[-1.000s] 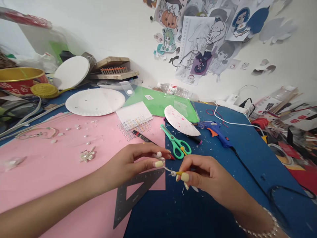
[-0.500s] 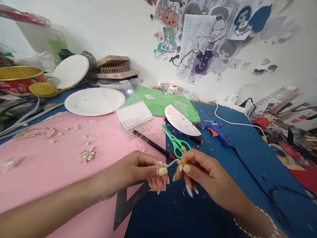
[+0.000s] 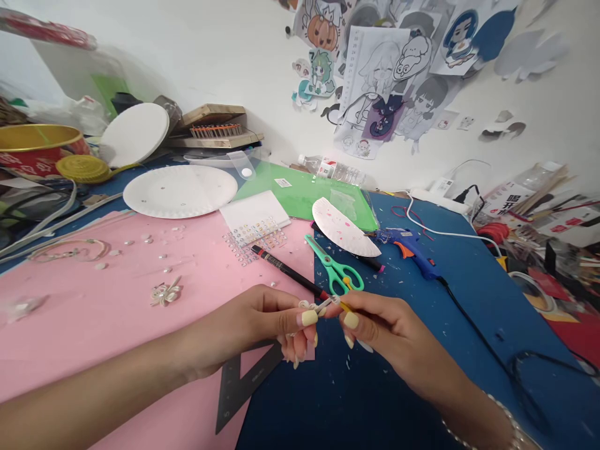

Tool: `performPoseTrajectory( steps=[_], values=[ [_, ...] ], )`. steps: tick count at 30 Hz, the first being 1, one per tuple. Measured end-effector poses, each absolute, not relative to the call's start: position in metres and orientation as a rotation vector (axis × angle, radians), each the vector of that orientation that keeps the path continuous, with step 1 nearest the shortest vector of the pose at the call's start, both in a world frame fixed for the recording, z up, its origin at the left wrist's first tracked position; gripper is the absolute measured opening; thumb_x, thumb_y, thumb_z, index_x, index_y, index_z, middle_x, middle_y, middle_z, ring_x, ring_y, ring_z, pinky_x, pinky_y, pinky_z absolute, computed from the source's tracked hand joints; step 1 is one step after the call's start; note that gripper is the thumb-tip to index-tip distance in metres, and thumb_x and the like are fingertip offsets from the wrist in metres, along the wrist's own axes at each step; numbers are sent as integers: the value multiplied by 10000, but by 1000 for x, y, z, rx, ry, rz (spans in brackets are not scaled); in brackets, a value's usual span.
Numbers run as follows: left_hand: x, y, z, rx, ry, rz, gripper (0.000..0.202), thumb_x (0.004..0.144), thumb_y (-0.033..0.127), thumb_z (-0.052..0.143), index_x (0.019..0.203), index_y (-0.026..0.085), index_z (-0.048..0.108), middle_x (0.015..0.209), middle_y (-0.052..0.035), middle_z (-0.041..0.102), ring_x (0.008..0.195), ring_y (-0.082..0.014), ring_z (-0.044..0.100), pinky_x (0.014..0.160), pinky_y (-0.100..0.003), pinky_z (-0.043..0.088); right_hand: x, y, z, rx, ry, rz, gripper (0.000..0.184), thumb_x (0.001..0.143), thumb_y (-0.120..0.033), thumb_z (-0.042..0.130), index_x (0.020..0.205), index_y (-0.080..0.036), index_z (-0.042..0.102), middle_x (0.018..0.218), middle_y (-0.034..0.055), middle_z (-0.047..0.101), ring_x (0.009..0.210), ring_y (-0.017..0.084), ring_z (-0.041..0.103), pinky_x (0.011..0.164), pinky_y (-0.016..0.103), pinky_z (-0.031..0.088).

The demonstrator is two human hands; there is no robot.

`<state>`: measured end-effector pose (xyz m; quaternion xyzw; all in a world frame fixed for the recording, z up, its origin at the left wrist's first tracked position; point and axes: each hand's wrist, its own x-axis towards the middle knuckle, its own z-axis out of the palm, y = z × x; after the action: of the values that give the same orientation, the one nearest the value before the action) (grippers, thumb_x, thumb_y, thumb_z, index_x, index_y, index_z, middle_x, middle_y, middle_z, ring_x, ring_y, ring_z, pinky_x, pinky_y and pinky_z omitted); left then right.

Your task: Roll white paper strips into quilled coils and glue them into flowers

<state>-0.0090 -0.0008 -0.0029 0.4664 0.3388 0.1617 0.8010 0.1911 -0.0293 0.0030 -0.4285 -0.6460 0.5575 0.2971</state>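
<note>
My left hand [image 3: 276,319] pinches a looped white cord [image 3: 309,305] between thumb and forefinger. My right hand [image 3: 389,322] is closed close beside it, its forefinger reaching to the cord. A thin yellow piece [image 3: 345,307] shows between the right thumb and forefinger; what it is I cannot make out. The cord's far end lies against the right fingertips, partly hidden by them. On the pink sheet [image 3: 84,312] to the left rests a bow-like white cord flower [image 3: 165,292] with a pearl bead at its middle.
Beyond my hands lie green scissors [image 3: 332,265], a black marker [image 3: 285,270] and a speckled half paper plate [image 3: 344,228]. A blue glue gun [image 3: 405,240] trails its cable to the right. Below my left hand is a dark set square [image 3: 244,387]. A paper plate [image 3: 180,190] stands farther back.
My hands have come closer together, so the stretch of cord between them is shorter. The right forefinger has straightened toward the left, onto the cord.
</note>
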Motion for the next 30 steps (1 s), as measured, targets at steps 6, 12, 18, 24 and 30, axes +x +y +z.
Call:
performPoseTrajectory(
  steps=[6,12,18,24,30],
  values=[
    [-10,-2,-1,996,731,341,240,795,316,553,654,144,643,561,37,606,543,-60,536,602,-161,404,193,-29,7,-1096,-1711,1570,191,868,-295,444,906,-236,622,719,-37,536,620,58,431,576,176,348],
    [-9,-3,2,1004,706,301,229,790,301,559,646,144,643,538,31,592,512,-72,539,545,-167,404,194,-29,4,-1064,-1676,1575,43,749,-234,613,746,-197,635,716,-26,530,617,64,479,548,180,380],
    [-11,-4,2,1001,697,290,240,801,291,546,628,149,630,530,29,593,493,-72,530,531,-172,380,191,-32,-1,-1111,-1552,1742,108,757,-283,598,789,-180,590,677,-12,600,521,75,541,480,194,429],
    [-10,-4,2,1014,703,297,241,806,291,538,639,147,635,532,33,593,491,-68,529,537,-168,386,190,-32,3,-1179,-1630,1579,28,746,-206,610,752,-190,588,666,-28,625,629,91,589,593,193,439],
    [-9,-4,1,1010,695,285,216,797,277,556,656,141,649,504,40,588,461,-59,527,537,-160,407,189,-35,1,-1220,-1692,1547,109,768,-226,585,719,-183,498,683,-23,627,538,71,523,491,180,380]
  ],
)
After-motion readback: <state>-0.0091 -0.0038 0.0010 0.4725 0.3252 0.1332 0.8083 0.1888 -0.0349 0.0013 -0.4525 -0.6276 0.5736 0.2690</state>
